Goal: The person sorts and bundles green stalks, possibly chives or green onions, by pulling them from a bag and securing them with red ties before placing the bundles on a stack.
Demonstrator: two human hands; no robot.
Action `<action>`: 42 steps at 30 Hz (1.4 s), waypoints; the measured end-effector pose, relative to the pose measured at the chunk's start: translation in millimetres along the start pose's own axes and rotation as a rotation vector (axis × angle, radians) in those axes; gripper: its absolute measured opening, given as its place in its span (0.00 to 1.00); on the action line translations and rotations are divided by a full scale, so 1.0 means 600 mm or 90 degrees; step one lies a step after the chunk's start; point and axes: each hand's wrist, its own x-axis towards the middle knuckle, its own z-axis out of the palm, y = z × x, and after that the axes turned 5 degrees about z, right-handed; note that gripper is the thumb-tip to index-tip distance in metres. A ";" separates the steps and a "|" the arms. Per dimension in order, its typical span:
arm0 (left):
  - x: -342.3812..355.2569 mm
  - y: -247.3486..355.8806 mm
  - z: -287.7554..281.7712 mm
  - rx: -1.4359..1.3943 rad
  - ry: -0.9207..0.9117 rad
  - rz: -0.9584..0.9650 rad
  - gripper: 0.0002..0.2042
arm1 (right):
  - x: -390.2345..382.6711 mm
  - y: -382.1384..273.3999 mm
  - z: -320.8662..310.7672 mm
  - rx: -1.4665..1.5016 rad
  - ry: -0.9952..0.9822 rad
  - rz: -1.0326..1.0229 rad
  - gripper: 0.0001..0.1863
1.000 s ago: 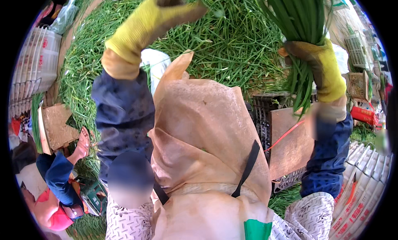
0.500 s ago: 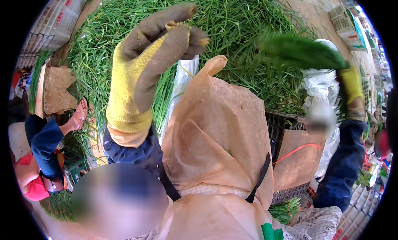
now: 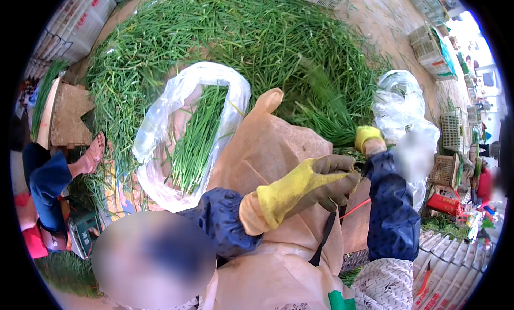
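Note:
My left hand [image 3: 313, 184], in a yellow and grey glove, reaches across my tan apron [image 3: 278, 149], its bent fingers against my right sleeve near the wrist. Whether it grips anything is hidden. My right hand [image 3: 368, 138], also in a yellow glove, is low at the edge of the heap and holds a bunch of green chives [image 3: 321, 104], blurred by motion and pointing up-left. A clear plastic bag [image 3: 160, 123] lies open on the heap with a bundle of chives [image 3: 195, 141] inside it.
A big heap of loose chives [image 3: 241, 37] covers the ground ahead. A second clear bag [image 3: 401, 104] sits at the right. A dark crate and a red string [image 3: 356, 207] lie by my right arm. Another person's sandalled foot [image 3: 93, 155] is at the left, white crates [image 3: 75, 26] around.
Both hands have come down from overhead. The right hand has swung the chive bunch down to the heap. The left hand has dropped across the apron to the right wrist.

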 end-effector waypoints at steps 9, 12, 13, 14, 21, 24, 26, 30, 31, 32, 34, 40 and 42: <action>0.143 -0.057 -0.045 -0.132 0.014 -0.053 0.48 | -0.203 -0.002 -0.291 -0.020 0.410 -0.099 0.10; 0.197 -0.096 -0.050 -0.210 -0.020 -0.003 0.49 | -0.238 -0.021 -0.238 -0.017 0.310 -0.071 0.05; 0.208 -0.104 -0.040 -0.236 -0.064 0.053 0.45 | -0.247 -0.027 -0.205 -0.006 0.261 -0.081 0.07; 0.216 -0.113 -0.049 -0.336 -0.116 0.030 0.37 | -0.225 -0.047 -0.144 0.048 0.291 -0.083 0.09; 0.186 -0.105 -0.085 -0.424 -0.028 -0.038 0.21 | -0.268 -0.100 -0.097 0.386 0.340 -0.052 0.32; 0.171 -0.080 -0.094 -0.275 -0.082 0.005 0.23 | -0.298 -0.112 -0.123 0.434 0.389 -0.004 0.33; 0.166 -0.097 -0.082 0.056 -0.018 0.144 0.23 | -0.306 -0.096 -0.112 0.439 0.291 -0.026 0.26; 0.211 -0.055 -0.080 -0.215 -0.115 -0.056 0.20 | -0.337 -0.135 -0.063 0.596 0.506 0.006 0.36; 0.224 -0.040 -0.097 -0.263 -0.144 -0.042 0.17 | -0.337 -0.140 -0.053 0.671 0.629 -0.059 0.38; 0.224 -0.014 -0.099 -0.227 -0.123 -0.013 0.15 | -0.332 -0.139 -0.042 0.765 0.774 -0.196 0.38; 0.189 0.046 -0.059 -0.128 -0.058 0.074 0.11 | -0.369 -0.148 -0.050 1.450 0.315 -0.412 0.34; 0.040 0.081 0.004 0.181 -0.063 0.006 0.10 | -0.258 -0.117 -0.027 1.670 -0.453 -1.005 0.40; -0.047 0.094 0.000 0.192 0.015 -0.070 0.05 | -0.241 -0.143 -0.079 1.861 -0.277 -0.856 0.40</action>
